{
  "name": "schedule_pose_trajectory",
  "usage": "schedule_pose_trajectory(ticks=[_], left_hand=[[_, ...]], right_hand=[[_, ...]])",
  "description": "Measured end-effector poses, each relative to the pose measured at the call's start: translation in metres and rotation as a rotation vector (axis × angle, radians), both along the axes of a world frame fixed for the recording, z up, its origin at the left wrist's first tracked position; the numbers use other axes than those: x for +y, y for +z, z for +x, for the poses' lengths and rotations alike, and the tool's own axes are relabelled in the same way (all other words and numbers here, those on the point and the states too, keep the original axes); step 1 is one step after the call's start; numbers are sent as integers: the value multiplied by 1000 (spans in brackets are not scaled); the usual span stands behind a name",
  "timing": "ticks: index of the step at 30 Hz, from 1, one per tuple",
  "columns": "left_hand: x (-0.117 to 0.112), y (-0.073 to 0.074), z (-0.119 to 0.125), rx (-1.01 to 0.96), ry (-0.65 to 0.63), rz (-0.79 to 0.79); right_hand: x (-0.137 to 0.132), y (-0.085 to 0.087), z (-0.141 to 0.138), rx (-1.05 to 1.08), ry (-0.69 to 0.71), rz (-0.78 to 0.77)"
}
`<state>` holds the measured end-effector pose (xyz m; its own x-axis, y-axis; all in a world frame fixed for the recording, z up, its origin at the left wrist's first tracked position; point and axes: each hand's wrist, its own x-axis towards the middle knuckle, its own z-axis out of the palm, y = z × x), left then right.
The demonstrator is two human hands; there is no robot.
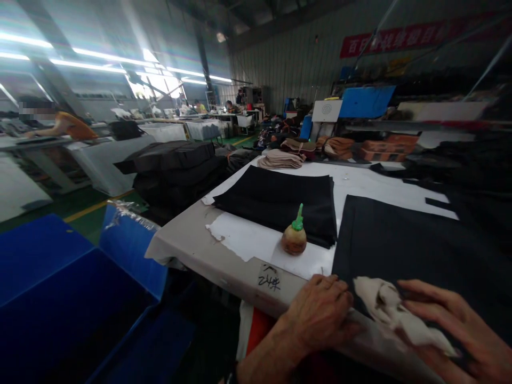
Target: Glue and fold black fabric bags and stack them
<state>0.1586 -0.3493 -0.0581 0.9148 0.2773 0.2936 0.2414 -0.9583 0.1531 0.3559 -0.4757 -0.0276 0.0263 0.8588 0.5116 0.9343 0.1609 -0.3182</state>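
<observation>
A dark fabric panel [400,240] lies on the right part of the table, its near corner under the fingers of my left hand [318,314]. Those fingers are curled together at the table's front edge; their tips are hidden. In my right hand [460,320] is a crumpled white rag [384,304], held against the dark fabric between thumb and fingers. Beyond my left hand stands a small round bottle [294,241] with a brownish body and a green pointed nozzle. Behind the bottle lies a stack of black fabric pieces [276,200].
The table [192,234] has a white, partly torn covering and a handwritten label [269,278] at its front edge. Blue bins [44,256] stand at left. Folded beige cloth [281,158] and dark bundles [172,160] lie farther back. A person in orange [76,125] works at far left.
</observation>
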Motion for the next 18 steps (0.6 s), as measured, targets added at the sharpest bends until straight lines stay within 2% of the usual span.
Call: schedule_pose_trajectory(ticks=[2, 3, 6, 10, 18], left_hand=[[0, 0, 0, -18, 0, -14], [0, 1, 0, -21, 2, -16], [0, 3, 0, -5, 1, -13], [3, 10, 3, 38, 5, -35], [10, 18, 8, 23, 7, -106]], right_hand=[[-8, -19, 16, -52, -131, -22], [-5, -25, 15, -78, -153, -35], [11, -37, -1, -197, -96, -49], [23, -46, -18, -229, -67, -42], [13, -47, -21, -32, -58, -92]])
